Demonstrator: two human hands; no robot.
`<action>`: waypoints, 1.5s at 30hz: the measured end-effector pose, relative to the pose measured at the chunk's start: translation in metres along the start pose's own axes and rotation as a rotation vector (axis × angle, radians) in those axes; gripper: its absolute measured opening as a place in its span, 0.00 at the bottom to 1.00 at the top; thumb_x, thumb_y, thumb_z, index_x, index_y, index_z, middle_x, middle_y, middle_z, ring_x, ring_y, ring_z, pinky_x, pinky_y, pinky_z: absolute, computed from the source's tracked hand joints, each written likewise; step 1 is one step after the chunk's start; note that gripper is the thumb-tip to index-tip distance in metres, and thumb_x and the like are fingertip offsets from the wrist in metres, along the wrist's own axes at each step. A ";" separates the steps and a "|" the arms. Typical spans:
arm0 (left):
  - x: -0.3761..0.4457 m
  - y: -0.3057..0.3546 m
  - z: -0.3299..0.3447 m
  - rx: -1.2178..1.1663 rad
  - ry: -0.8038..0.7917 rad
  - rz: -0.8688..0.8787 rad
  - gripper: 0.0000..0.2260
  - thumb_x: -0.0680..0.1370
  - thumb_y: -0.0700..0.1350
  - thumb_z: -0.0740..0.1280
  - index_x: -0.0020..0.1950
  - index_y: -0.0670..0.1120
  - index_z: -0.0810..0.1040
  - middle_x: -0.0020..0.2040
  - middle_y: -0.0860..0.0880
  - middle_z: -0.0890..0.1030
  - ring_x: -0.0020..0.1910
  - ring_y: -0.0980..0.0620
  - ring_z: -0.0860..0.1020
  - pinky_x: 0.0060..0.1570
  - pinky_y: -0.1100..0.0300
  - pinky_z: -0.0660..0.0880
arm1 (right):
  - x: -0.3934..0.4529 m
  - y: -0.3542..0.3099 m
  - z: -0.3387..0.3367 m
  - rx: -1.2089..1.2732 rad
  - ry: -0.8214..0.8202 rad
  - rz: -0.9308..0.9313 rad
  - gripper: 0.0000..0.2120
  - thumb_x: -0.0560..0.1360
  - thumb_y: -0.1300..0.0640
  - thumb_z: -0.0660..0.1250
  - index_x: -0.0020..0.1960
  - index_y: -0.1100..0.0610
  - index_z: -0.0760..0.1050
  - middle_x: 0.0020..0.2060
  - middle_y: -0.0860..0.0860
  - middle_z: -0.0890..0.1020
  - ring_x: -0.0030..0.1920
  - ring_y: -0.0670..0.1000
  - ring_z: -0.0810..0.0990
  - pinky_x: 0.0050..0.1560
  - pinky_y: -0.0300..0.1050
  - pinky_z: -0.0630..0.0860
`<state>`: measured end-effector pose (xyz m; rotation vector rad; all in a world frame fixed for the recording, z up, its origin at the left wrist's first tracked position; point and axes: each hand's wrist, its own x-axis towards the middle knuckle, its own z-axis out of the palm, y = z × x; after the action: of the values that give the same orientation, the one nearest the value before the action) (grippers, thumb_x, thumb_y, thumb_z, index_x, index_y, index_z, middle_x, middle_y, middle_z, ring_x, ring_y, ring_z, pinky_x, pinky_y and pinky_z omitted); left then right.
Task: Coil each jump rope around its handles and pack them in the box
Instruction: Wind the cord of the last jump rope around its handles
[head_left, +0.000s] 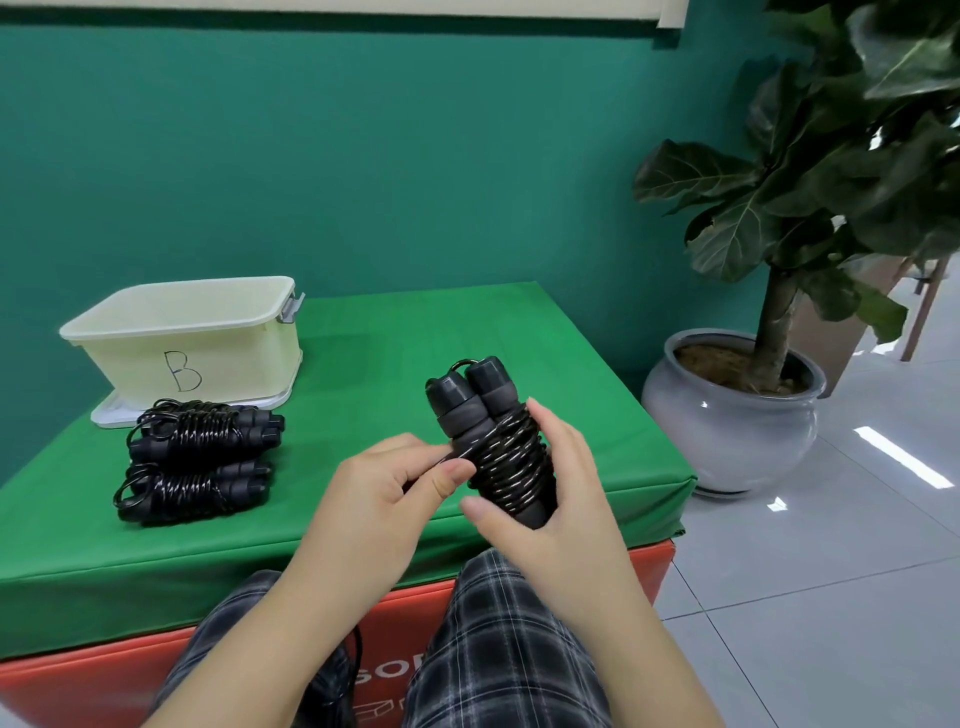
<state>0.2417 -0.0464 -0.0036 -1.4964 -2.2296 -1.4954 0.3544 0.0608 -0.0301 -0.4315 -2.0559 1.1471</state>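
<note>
A green cloth (363, 338) was spread over an orange block (644, 577) beneath the grip. Right of the grip, on the pale tiled floor (831, 597), a leafy plant (810, 171) was rooted in a grey glazed pot (727, 441). Plaid-clad legs (498, 649) were seen below the grip, before a teal wall (363, 156).

Green-covered table (363, 364): bare cloth through the middle and right, open to a hand. Far left: pale open-topped box (187, 338) marked B, reachable from above. Just before it: 2 coiled jump ropes (202, 457) block the low approach. Right of the table, on the floor: potted plant (737, 410), leaves overhanging.
</note>
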 end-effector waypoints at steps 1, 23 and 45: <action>0.000 0.002 0.001 -0.003 -0.024 0.005 0.09 0.72 0.55 0.62 0.34 0.56 0.77 0.36 0.52 0.73 0.34 0.58 0.71 0.34 0.71 0.64 | 0.000 0.002 0.001 -0.042 0.010 0.000 0.39 0.63 0.42 0.72 0.69 0.40 0.57 0.62 0.33 0.63 0.62 0.30 0.63 0.56 0.19 0.59; 0.008 -0.026 0.006 -0.322 -0.199 -0.213 0.26 0.65 0.70 0.64 0.58 0.58 0.74 0.37 0.53 0.71 0.29 0.62 0.70 0.31 0.71 0.66 | -0.005 -0.002 -0.002 0.215 -0.108 0.127 0.16 0.70 0.43 0.64 0.56 0.37 0.68 0.48 0.36 0.79 0.45 0.44 0.79 0.49 0.40 0.76; 0.005 -0.014 -0.001 -0.418 0.004 -0.362 0.05 0.69 0.38 0.71 0.43 0.43 0.84 0.31 0.50 0.78 0.26 0.56 0.72 0.26 0.68 0.67 | 0.006 0.014 -0.004 0.244 0.072 0.015 0.19 0.79 0.58 0.60 0.57 0.33 0.75 0.56 0.40 0.77 0.57 0.46 0.78 0.59 0.40 0.71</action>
<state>0.2284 -0.0449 -0.0100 -1.2022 -2.3876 -2.1799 0.3526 0.0739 -0.0379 -0.3622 -1.8257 1.3520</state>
